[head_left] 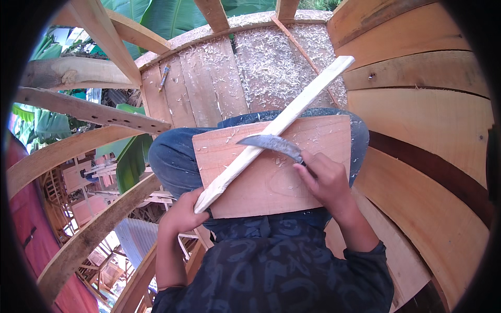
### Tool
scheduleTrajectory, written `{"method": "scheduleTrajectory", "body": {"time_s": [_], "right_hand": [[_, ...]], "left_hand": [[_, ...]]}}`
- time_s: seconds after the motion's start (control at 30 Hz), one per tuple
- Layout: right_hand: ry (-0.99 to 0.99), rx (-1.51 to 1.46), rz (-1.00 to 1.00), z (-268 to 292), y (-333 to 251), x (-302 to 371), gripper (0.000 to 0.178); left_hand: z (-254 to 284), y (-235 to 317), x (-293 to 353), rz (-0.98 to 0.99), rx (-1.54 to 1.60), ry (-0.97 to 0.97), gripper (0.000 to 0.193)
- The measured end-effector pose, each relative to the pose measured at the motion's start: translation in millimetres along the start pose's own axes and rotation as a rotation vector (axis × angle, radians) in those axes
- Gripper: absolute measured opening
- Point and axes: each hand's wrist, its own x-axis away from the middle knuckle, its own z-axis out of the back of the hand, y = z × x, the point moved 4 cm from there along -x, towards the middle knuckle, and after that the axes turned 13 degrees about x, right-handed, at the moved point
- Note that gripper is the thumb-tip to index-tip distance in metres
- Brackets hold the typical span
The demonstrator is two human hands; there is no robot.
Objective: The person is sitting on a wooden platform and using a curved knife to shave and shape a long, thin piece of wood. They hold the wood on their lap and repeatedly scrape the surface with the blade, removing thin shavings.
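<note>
A pale, whittled wooden stick [297, 104] lies slantwise over a flat wooden board [318, 138] that rests across my lap. My left hand [182, 211] is closed round the stick's near lower end, at the board's left corner. In my right hand [326, 177] is a knife with a curved, sickle-like blade [274, 143]; its handle is mostly hidden in my fist. The blade crosses the stick near its middle, its tip reaching past the stick's left side. Whether the edge touches the wood I cannot tell. A few shavings lie on the board.
Wood shavings [271, 65] cover much of the plank floor [190, 88] ahead. A thin reddish strip [302, 49] and a small pen-like tube [164, 77] lie there. Plank walling [417, 120] rises at my right. Open timber framing [94, 109] stands at my left, with a drop beyond.
</note>
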Motion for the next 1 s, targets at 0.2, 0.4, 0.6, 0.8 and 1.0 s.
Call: {"method": "scheduleTrajectory", "body": {"time_s": [0.2, 0.4, 0.6, 0.8, 1.0], "right_hand": [[0.19, -0.049, -0.331, 14.2, 37.9, -8.9, 0.025], [-0.034, -0.065, -0.086, 1.1, -0.6, 5.5, 0.026], [0.032, -0.067, -0.244, 7.0, 17.0, -5.5, 0.027], [-0.056, -0.149, -0.182, -7.5, -0.6, 12.0, 0.027], [-0.173, -0.176, -0.032, -20.2, -38.1, 32.1, 0.027]], "left_hand": [[-7.7, -0.5, 6.1, 0.027, 0.037, 0.036, 0.063], [-2.5, 5.8, 2.9, -0.002, -0.004, 0.053, 0.057], [-5.6, 5.8, 4.3, 0.014, -0.038, 0.079, 0.059], [-14.6, 9.0, 9.4, -0.009, -0.07, 0.214, 0.052], [-21.8, 13.7, 10.9, 0.051, -0.1, 0.293, 0.052]]}}
